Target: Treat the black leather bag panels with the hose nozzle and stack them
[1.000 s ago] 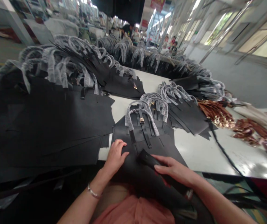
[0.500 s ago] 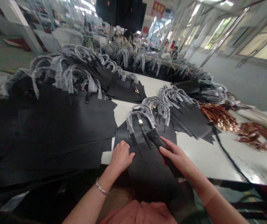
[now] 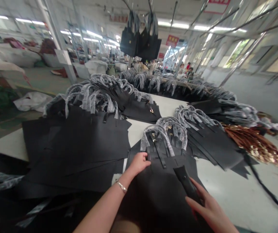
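In front of me lies a black bag panel (image 3: 158,191), with a looped handle wrapped in clear plastic (image 3: 161,131) at its top. My left hand (image 3: 139,164), fingers closed, is at the black lower end of that handle on its left side. A narrow black tab with gold hardware (image 3: 154,139) hangs between the handle's two ends. My right hand (image 3: 206,204) grips a black leather strap (image 3: 186,181) with a small stud near its end, held over the panel's right side. The lower part of this strap is hidden by my fingers.
Stacked black panels (image 3: 78,139) with wrapped handles lie at left; another stack (image 3: 211,142) lies at right. Brown straps with gold hardware (image 3: 255,142) sit on the white table (image 3: 216,181) near a black cord (image 3: 262,187). Black bags (image 3: 140,40) hang overhead.
My left hand has moved from the panel's left edge up to the handle's lower end. My right hand, still gripping the strap, has shifted right and nearer to me. The view has tilted up.
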The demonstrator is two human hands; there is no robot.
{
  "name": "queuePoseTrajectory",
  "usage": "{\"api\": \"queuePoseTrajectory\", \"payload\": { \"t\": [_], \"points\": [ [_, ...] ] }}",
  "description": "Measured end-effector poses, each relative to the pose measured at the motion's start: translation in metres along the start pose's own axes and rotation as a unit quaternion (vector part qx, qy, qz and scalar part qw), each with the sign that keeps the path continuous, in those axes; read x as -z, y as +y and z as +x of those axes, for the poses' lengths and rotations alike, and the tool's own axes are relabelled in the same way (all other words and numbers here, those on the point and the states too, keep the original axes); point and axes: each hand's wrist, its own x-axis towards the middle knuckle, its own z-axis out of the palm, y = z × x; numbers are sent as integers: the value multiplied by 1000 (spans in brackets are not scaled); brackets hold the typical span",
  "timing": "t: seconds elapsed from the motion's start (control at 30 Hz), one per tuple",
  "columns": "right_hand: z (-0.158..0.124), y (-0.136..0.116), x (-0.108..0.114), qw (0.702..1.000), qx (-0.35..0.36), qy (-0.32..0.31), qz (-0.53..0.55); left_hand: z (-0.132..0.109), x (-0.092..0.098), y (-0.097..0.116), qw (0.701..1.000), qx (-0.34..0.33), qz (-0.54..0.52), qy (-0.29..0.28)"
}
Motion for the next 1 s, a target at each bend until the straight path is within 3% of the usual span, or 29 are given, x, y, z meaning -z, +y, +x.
{"api": "queuePoseTrajectory", "payload": {
  "t": [0.13, 0.3, 0.53, 0.67, 0.77, 0.87, 1.0],
  "points": [
    [-4, 7, 4, 999, -25, 0, 30, 25, 15, 6, 994, -55, 91, 26],
    [-6, 12, 4, 997, -43, -36, 60, 47, 42, 10, 993, -53, 107, 15],
    [-1, 12, 3, 991, -55, -64, 106, 68, 133, 4, 987, -51, 146, 53],
    [7, 8, 0, 991, -51, -73, 100, 74, 176, -2, 978, 3, 200, 64],
    [15, 5, -2, 991, -55, -77, 90, 74, 193, -8, 944, 39, 320, 67],
    [22, 0, -2, 992, -53, -81, 82, 75, 205, -15, 890, 80, 433, 117],
    [30, -8, -2, 993, -43, -85, 70, 75, 225, -18, 855, 116, 474, 175]
  ]
}}
